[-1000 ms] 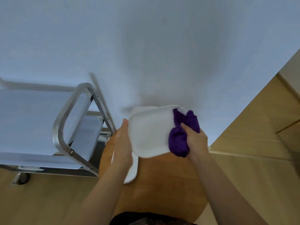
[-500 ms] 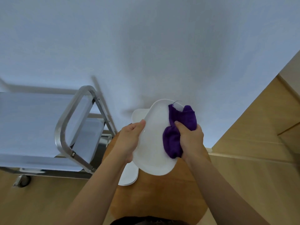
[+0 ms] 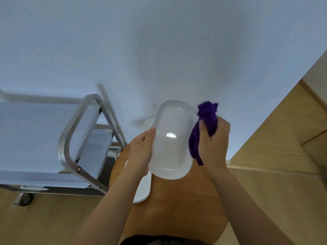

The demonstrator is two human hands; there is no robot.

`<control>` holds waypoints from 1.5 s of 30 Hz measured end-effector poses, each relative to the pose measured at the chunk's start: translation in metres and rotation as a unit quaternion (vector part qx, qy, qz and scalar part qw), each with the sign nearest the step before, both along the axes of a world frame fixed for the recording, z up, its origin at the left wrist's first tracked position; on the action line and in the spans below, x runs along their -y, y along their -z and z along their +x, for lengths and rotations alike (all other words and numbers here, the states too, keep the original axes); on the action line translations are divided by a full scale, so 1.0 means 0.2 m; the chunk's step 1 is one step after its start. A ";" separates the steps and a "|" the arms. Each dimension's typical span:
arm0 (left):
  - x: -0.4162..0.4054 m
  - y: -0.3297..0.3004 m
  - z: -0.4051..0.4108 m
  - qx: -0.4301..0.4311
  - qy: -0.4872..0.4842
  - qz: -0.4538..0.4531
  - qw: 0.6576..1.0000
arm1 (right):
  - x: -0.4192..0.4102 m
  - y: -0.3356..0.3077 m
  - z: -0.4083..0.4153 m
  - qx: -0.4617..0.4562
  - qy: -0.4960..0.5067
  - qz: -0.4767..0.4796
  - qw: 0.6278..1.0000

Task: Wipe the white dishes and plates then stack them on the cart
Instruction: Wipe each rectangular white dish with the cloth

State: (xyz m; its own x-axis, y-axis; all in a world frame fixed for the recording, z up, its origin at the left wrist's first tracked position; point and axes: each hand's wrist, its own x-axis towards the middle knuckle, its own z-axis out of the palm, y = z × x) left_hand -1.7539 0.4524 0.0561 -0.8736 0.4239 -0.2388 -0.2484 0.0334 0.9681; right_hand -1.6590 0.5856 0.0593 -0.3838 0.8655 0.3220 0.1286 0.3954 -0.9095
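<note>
My left hand [image 3: 141, 152] holds a white oblong dish [image 3: 172, 138] by its left rim, the inside facing me, above a round wooden table [image 3: 177, 206]. My right hand [image 3: 213, 144] grips a bunched purple cloth [image 3: 206, 124] at the dish's right edge. More white plates [image 3: 143, 190] lie on the table beneath the dish, and part of another white dish [image 3: 146, 123] shows behind it. The steel cart [image 3: 77, 131] with pale shelves stands to the left.
A white wall fills the upper view. Wooden floor lies around the table, and a wooden panel [image 3: 286, 135] stands at the right. A cart wheel [image 3: 24, 199] shows at the lower left. The cart's handle loop is close to my left forearm.
The cloth has slid from the dish's middle to its right edge. The dish has turned so its long side runs up and down and its inside faces me.
</note>
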 end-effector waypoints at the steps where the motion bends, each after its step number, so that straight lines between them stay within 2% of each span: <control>1: -0.01 0.00 0.01 -0.005 0.012 0.002 1.000 | -0.02 0.00 -0.04 0.039 -0.020 0.062 0.997; 3: -0.03 -0.02 0.03 -0.035 0.029 0.000 0.999 | -0.02 0.02 -0.11 0.175 -0.056 0.153 0.971; 5: -0.07 -0.02 0.04 -0.052 0.014 0.006 0.999 | 0.03 0.05 -0.15 0.254 -0.105 0.178 0.945; 10: -0.10 -0.04 -0.02 -0.002 -0.069 0.017 0.997 | 0.26 0.12 -0.10 0.204 -0.284 0.113 0.930; 13: -0.07 -0.04 -0.07 0.045 -0.085 -0.005 0.995 | 0.32 0.18 -0.02 0.205 -0.351 0.117 0.906; 15: -0.07 -0.02 -0.06 0.073 -0.098 -0.015 0.992 | 0.31 0.20 0.01 0.219 -0.342 0.201 0.891; 17: -0.08 0.00 -0.04 0.108 -0.098 -0.017 0.989 | 0.30 0.21 0.02 0.212 -0.276 0.322 0.881; 19: -0.10 0.01 -0.04 0.144 -0.094 -0.008 0.985 | 0.29 0.22 0.01 0.180 -0.247 0.335 0.891; 20: -0.10 0.01 -0.06 0.166 -0.082 0.006 0.983 | 0.27 0.18 0.01 0.157 -0.252 0.285 0.911; 21: -0.09 0.00 -0.09 0.190 -0.060 0.029 0.980 | 0.25 0.13 0.01 0.132 -0.246 0.184 0.942; 22: -0.07 -0.01 -0.12 0.206 -0.031 0.055 0.977 | 0.22 0.08 0.01 0.112 -0.234 0.053 0.964; 23: -0.05 0.00 -0.16 0.208 -0.005 0.069 0.976 | 0.18 0.06 0.01 0.081 -0.226 -0.078 0.968; 25: 0.01 0.03 -0.22 0.194 0.008 0.070 0.979 | 0.07 0.02 0.02 -0.008 -0.248 -0.244 0.938; 27: 0.07 0.08 -0.26 0.181 0.018 0.072 0.981 | -0.01 -0.01 0.04 -0.083 -0.296 -0.331 0.892; 30: 0.13 0.13 -0.28 0.217 0.090 0.159 0.959 | -0.05 0.00 0.07 -0.100 -0.343 -0.444 0.822; 32: 0.16 0.15 -0.29 0.259 0.076 0.212 0.939 | -0.07 0.03 0.08 -0.086 -0.336 -0.492 0.799; 34: 0.17 0.18 -0.29 0.273 0.066 0.225 0.933 | -0.08 0.05 0.10 -0.070 -0.301 -0.507 0.805; 37: 0.17 0.17 -0.27 0.256 0.053 0.211 0.942 | -0.10 0.05 0.13 -0.015 -0.259 -0.490 0.832; 38: 0.17 0.16 -0.26 0.244 0.049 0.209 0.946 | -0.10 0.04 0.12 0.021 -0.237 -0.465 0.853; 40: 0.16 0.14 -0.25 0.212 0.031 0.199 0.956 | -0.11 0.03 0.11 0.068 -0.126 -0.392 0.909; 42: 0.15 0.12 -0.24 0.177 -0.006 0.169 0.970 | -0.09 0.01 0.10 0.024 -0.011 -0.313 0.949; 43: 0.13 0.09 -0.22 0.161 -0.026 0.150 0.975 | -0.06 -0.02 0.08 -0.003 -0.002 -0.273 0.962; 45: 0.08 0.04 -0.18 0.122 -0.062 0.105 0.985 | 0.08 -0.05 0.04 -0.033 -0.060 -0.206 0.976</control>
